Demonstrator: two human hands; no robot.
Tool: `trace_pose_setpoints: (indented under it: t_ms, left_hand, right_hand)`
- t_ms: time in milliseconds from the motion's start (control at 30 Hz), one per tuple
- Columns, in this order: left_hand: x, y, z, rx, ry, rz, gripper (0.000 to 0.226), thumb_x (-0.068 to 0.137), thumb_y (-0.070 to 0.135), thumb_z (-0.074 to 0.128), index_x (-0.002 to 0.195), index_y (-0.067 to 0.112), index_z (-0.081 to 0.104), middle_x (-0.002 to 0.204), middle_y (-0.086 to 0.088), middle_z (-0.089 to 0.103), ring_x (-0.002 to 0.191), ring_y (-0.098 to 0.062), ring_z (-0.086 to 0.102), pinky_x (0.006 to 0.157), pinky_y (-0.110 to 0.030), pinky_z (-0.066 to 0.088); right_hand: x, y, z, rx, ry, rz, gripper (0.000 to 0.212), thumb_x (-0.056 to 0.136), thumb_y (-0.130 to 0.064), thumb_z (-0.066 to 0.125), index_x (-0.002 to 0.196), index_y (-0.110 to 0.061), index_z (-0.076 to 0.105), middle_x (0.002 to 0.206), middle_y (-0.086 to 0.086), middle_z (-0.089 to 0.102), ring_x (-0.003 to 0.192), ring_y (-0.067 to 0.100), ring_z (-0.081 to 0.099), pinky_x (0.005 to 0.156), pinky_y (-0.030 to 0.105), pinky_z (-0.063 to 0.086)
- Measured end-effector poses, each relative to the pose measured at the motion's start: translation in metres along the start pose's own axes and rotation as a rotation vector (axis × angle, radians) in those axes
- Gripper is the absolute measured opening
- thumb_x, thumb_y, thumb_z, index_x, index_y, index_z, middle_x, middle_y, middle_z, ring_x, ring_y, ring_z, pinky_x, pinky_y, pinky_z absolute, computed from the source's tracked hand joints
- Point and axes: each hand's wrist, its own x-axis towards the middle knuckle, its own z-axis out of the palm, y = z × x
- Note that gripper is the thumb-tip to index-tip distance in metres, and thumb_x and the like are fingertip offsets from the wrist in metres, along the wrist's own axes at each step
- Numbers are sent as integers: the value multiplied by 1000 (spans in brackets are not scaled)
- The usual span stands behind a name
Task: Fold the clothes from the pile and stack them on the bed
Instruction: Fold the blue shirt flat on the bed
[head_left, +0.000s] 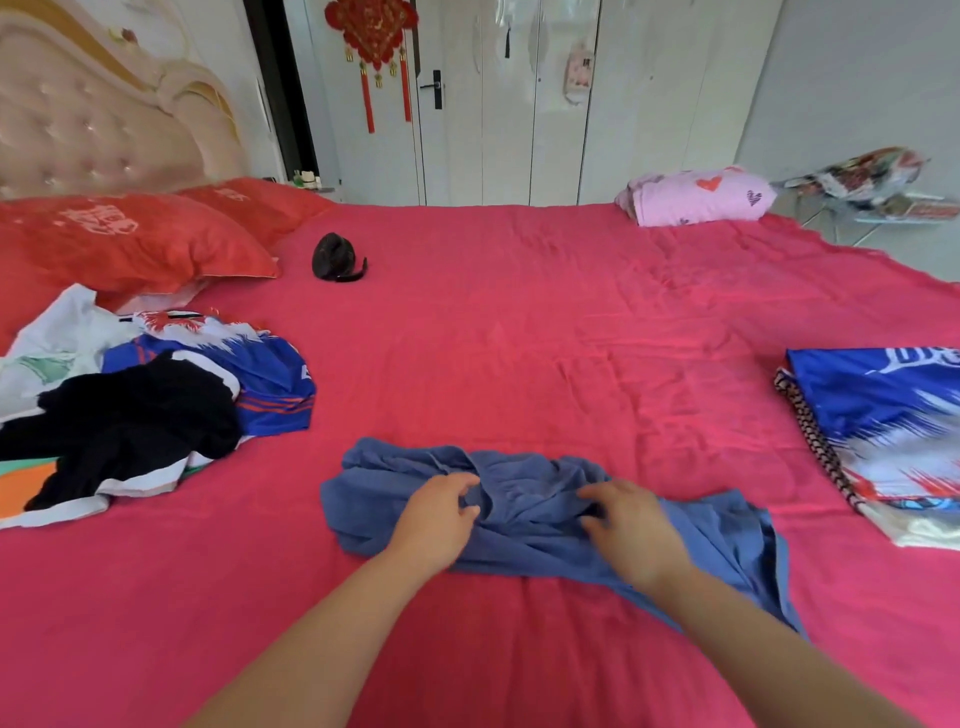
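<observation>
A crumpled blue-grey garment (530, 499) lies on the pink-red bed sheet (519, 338) right in front of me. My left hand (441, 519) rests on its left half, fingers curled into the cloth. My right hand (628, 525) sits on its right half, fingers pinching a fold. The pile of unfolded clothes (140, 405) lies at the left: a black garment on top, blue-and-white and white pieces under it. A stack of folded clothes (883, 436) with a blue-and-white jersey on top sits at the right edge.
Two red pillows (130, 239) lie by the padded headboard at the far left. A small dark object (335, 258) sits mid-bed near them. A folded pink blanket (696, 197) lies at the far right corner. White wardrobe doors stand behind the bed.
</observation>
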Motion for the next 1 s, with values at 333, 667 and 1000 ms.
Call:
trace_pose_setpoints:
  t_ms: [333, 667, 1000]
  left_hand:
    - [52, -35, 14, 111, -167, 76, 55, 90, 3, 41, 143, 18, 32, 143, -2, 42, 129, -18, 41, 106, -30, 32]
    - [54, 52, -57, -1, 26, 338, 31, 85, 32, 65, 65, 20, 44, 65, 1, 47, 71, -21, 47, 61, -32, 26]
    - [26, 131, -153, -301, 151, 315, 39, 85, 14, 62, 56, 19, 38, 57, 3, 32, 58, -8, 29, 53, -24, 22]
  right_hand:
    - [62, -48, 54, -156, -68, -236, 27, 88, -17, 45, 108, -26, 62, 111, 0, 63, 106, 23, 54, 77, 29, 37]
    - [67, -75, -50, 397, 126, -234, 32, 77, 7, 54, 97, -16, 57, 81, -3, 63, 75, 11, 58, 65, 12, 38]
    - [3, -11, -57, 106, -208, 213, 17, 86, -28, 60, 86, -12, 64, 78, 2, 59, 82, 10, 55, 61, 21, 30]
